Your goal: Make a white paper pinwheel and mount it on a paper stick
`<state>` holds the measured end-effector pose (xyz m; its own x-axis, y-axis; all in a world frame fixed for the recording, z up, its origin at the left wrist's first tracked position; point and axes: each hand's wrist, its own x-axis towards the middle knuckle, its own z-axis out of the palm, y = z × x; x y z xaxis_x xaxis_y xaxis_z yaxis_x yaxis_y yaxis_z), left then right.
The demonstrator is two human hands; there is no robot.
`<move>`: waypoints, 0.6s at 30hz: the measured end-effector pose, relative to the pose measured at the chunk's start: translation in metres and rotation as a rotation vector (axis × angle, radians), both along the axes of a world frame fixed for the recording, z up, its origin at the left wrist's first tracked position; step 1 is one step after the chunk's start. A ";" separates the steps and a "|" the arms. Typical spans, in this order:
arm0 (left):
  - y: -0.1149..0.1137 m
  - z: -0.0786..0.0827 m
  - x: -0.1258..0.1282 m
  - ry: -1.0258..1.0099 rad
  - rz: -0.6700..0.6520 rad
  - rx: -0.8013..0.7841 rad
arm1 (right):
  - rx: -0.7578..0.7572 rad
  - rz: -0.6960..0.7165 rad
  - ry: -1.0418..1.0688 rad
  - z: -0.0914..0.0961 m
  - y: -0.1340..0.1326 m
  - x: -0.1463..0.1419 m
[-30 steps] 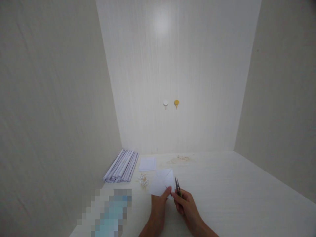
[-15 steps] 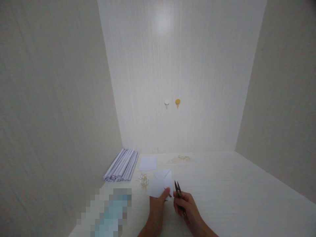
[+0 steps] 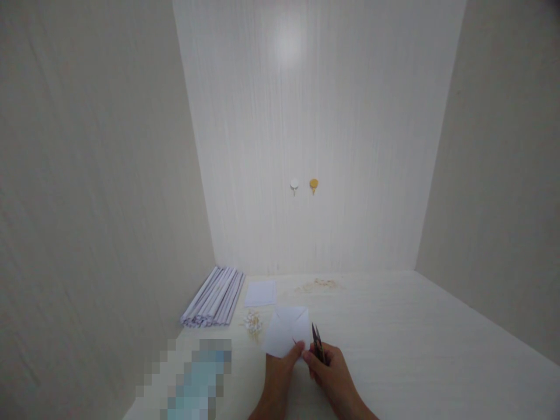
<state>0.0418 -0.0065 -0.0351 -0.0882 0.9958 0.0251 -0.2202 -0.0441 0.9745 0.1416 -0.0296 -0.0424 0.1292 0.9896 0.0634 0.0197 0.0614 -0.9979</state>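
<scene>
My left hand (image 3: 280, 368) pinches a white paper envelope (image 3: 286, 328) by its near edge, thumb on top. The folds of its flap show at the far end. Beside my left thumb, a thin dark red strip (image 3: 294, 340) lies against the paper; I cannot make out what it is. In my right hand (image 3: 331, 368) is a pair of dark thread snips (image 3: 318, 343), blades pointing away from me and slightly apart. The fingertips of my right hand are close to the envelope's near right corner, and whether they touch it is unclear.
Left of the envelope lies a small white-and-tan heap (image 3: 252, 322). Behind it are flat white paper sheets (image 3: 261, 293) and a stack of rolled paper tubes (image 3: 213, 297). Tan bits (image 3: 321, 284) lie near the back wall. White (image 3: 294, 184) and yellow hooks (image 3: 314, 184) hang there.
My right hand has come closer to my left at the envelope's near corner, and the snips' blades are nearer together. The view has shifted slightly.
</scene>
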 end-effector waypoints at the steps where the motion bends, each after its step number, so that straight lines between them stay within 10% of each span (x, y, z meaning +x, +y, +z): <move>1: 0.000 0.000 0.000 0.006 0.005 -0.004 | -0.002 -0.002 0.007 -0.001 0.000 0.000; 18: -0.002 -0.003 0.001 -0.206 0.005 -0.030 | -0.009 0.011 0.161 -0.004 0.001 -0.002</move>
<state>0.0431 -0.0089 -0.0381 -0.0938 0.9953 -0.0233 -0.4145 -0.0177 0.9099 0.1396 -0.0281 -0.0468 0.1257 0.9915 0.0341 -0.1414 0.0519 -0.9886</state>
